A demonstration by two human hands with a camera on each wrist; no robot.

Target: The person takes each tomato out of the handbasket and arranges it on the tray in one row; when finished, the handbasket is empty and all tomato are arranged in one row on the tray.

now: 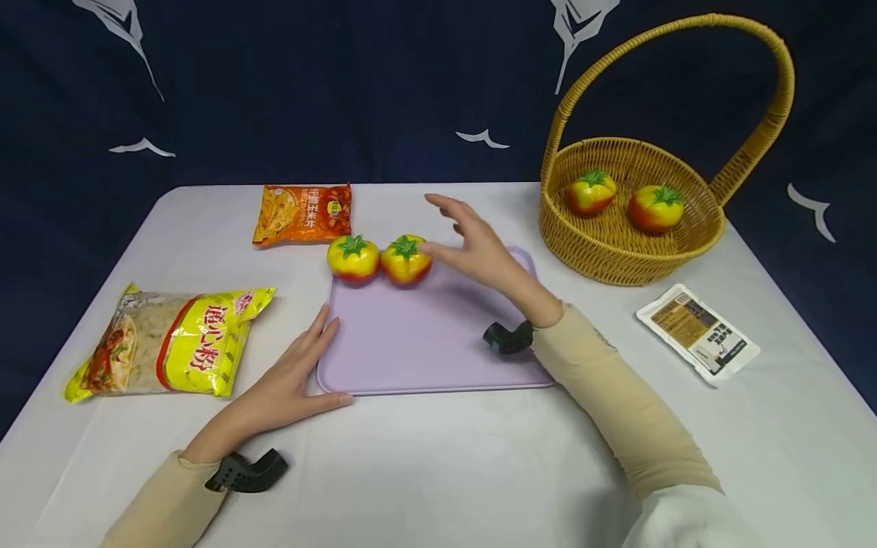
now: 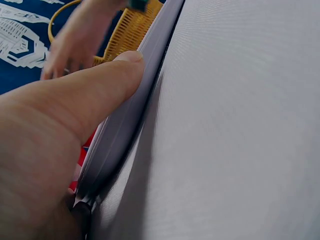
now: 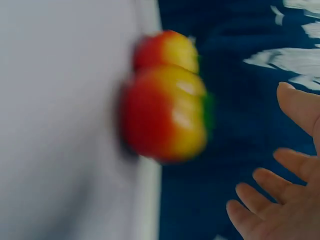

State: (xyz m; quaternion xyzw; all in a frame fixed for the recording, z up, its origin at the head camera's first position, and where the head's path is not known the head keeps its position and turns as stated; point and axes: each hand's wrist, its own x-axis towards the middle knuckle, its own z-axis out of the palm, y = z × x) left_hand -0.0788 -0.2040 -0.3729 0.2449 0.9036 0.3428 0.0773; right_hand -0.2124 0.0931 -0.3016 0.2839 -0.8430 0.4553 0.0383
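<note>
Hovering over the tray (image 1: 425, 342) at its 1 o'clock, the right hand (image 1: 483, 251) is spread, thumb well away from the fingers, and holds nothing. In the head view its thumb tip overlaps the right-hand tomato (image 1: 403, 266); the right wrist view shows a gap, so no contact noted. The left-hand tomato (image 1: 352, 264) sits just beside that one, touching or nearly so; the pair takes up the tray's 10 to 11 o'clock.

Left hand (image 1: 288, 384): at the tray's 8 o'clock, fingers extended along the side, thumb splayed out and apparently laid against the front rim. It pinches nothing that can be seen.

Risks (judged): (1) Both tomatoes are round; a knock from the right thumb could roll one into the other and send the left-hand one off the corner. Whether its base lies fully inside the rim, cannot tell. (2) A push from the left hand could slide the tray and unsettle the pair. (3) The basket (image 1: 617, 262), at 2 o'clock from the tray with two more tomatoes (image 1: 591, 195) inside, has a tall handle (image 1: 712, 20) that could snag a sleeve passing over.

Nearby: pasta bag (image 1: 199, 346) at 9 o'clock, orange snack bag (image 1: 301, 215) at 10, white pouch (image 1: 699, 335) at 3.
</note>
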